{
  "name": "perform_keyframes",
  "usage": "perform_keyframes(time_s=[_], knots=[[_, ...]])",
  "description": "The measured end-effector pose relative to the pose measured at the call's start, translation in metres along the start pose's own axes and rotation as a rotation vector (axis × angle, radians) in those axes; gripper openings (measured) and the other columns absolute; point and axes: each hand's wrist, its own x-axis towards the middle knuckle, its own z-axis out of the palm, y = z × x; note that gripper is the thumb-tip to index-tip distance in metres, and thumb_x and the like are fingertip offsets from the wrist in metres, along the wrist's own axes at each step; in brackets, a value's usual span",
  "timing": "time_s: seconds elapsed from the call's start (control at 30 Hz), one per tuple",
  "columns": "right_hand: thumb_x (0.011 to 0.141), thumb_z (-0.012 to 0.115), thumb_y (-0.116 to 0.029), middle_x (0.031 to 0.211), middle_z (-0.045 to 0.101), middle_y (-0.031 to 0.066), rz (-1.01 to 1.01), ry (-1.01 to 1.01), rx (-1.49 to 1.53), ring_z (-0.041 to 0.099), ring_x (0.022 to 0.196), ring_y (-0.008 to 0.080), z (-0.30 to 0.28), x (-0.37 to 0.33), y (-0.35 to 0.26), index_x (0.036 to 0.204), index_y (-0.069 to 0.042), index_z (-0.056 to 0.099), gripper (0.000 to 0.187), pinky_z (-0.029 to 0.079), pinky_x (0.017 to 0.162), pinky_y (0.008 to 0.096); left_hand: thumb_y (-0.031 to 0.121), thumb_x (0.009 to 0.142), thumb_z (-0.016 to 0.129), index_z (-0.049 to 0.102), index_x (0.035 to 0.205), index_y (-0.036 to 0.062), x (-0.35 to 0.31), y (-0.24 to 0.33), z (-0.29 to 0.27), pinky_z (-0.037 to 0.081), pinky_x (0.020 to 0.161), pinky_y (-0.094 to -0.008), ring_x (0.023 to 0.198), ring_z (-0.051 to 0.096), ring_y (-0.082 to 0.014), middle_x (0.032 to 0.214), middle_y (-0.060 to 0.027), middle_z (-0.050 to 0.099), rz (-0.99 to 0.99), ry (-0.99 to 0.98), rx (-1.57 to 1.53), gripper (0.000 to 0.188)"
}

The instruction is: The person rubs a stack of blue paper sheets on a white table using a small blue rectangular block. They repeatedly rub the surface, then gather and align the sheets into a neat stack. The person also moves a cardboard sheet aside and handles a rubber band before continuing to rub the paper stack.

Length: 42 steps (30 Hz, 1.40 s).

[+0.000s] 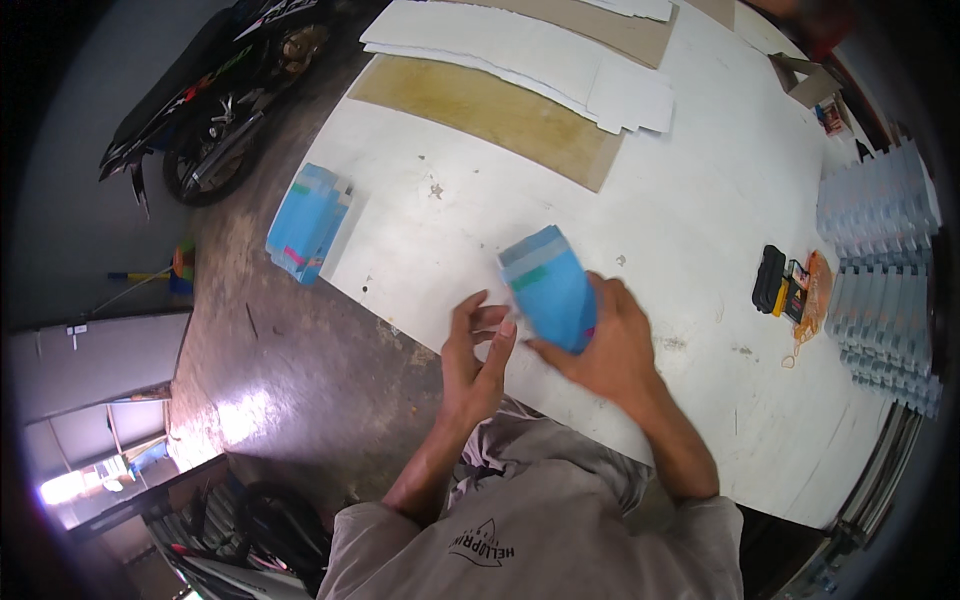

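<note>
My right hand (622,350) grips a thick block of blue printed paper pieces (551,290), with the fingers along its right side and the thumb at its lower end. The block has a pale band at its top and small green and magenta patches; whether it is loose cards or folded cartons I cannot tell. Just left of its lower end is my left hand (476,358), empty, its fingers bent and apart. A similar blue stack (308,224) lies at the left edge of the white table (700,330).
White sheets (520,60) lie over a brown board (480,115) at the far side. On the right are a black case (768,280), an orange plastic bag (817,290) and tall stacks of greyish pieces (880,300). A motorcycle (215,130) stands beyond the table's left edge.
</note>
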Motion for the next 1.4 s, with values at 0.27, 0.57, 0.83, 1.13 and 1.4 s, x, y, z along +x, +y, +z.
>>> perform_keyframes(time_s=[0.27, 0.57, 0.83, 1.13, 1.4], knots=[[0.086, 0.079, -0.012, 0.132, 0.068, 0.0219, -0.14, -0.354, 0.835, 0.069, 0.119, 0.0361, 0.043, -0.03, -0.011, 0.157, 0.001, 0.037, 0.084, 0.053, 0.104, 0.0428, 0.046, 0.077, 0.09, 0.046, 0.146, -0.0059, 0.033, 0.038, -0.045, 0.054, 0.099, -0.0469, 0.116, 0.067, -0.041, 0.125, -0.028, 0.065, 0.384, -0.026, 0.876, 0.096], [0.085, 0.073, 0.003, 0.12, 0.074, 0.0163, -0.033, -0.135, 0.831, 0.071, 0.116, 0.0265, 0.029, -0.056, 0.035, 0.144, 0.001, 0.054, 0.062, 0.052, 0.104, 0.0407, 0.046, 0.077, 0.088, 0.056, 0.14, 0.0009, 0.074, 0.028, -0.113, 0.054, 0.1, -0.0538, 0.119, 0.066, -0.0444, 0.126, -0.0279, 0.067, 0.183, 0.257, 1.11, 0.083], [0.085, 0.07, 0.005, 0.119, 0.074, 0.0166, -0.019, -0.041, 0.789, 0.07, 0.111, 0.0251, 0.025, -0.073, 0.062, 0.136, 0.003, 0.06, 0.052, 0.052, 0.101, 0.0389, 0.047, 0.092, 0.074, 0.036, 0.16, 0.0001, 0.097, -0.003, -0.151, 0.014, 0.127, -0.0619, 0.158, 0.017, -0.0491, 0.167, -0.0313, 0.027, 0.374, 0.383, 1.458, 0.091], [0.091, 0.075, -0.017, 0.141, 0.061, 0.0255, -0.288, 0.191, 0.106, 0.058, 0.132, 0.0397, 0.023, 0.035, 0.048, 0.139, 0.004, 0.057, 0.055, 0.043, 0.112, 0.0536, 0.044, 0.094, 0.073, 0.025, 0.159, -0.0117, 0.111, -0.012, -0.16, 0.011, 0.129, -0.0586, 0.159, 0.02, -0.0456, 0.168, -0.0329, 0.024, 0.367, 0.347, 1.339, 0.099], [0.1, 0.056, -0.064, 0.158, 0.047, 0.0257, -0.265, 0.222, -0.402, 0.041, 0.151, 0.0377, 0.027, 0.119, 0.067, 0.147, 0.007, 0.052, 0.085, 0.016, 0.126, 0.0646, 0.025, 0.086, 0.085, 0.044, 0.151, -0.0059, 0.069, 0.012, -0.088, 0.03, 0.123, -0.0553, 0.149, 0.038, -0.047, 0.158, -0.0316, 0.042, 0.659, 0.32, 0.834, 0.082]])
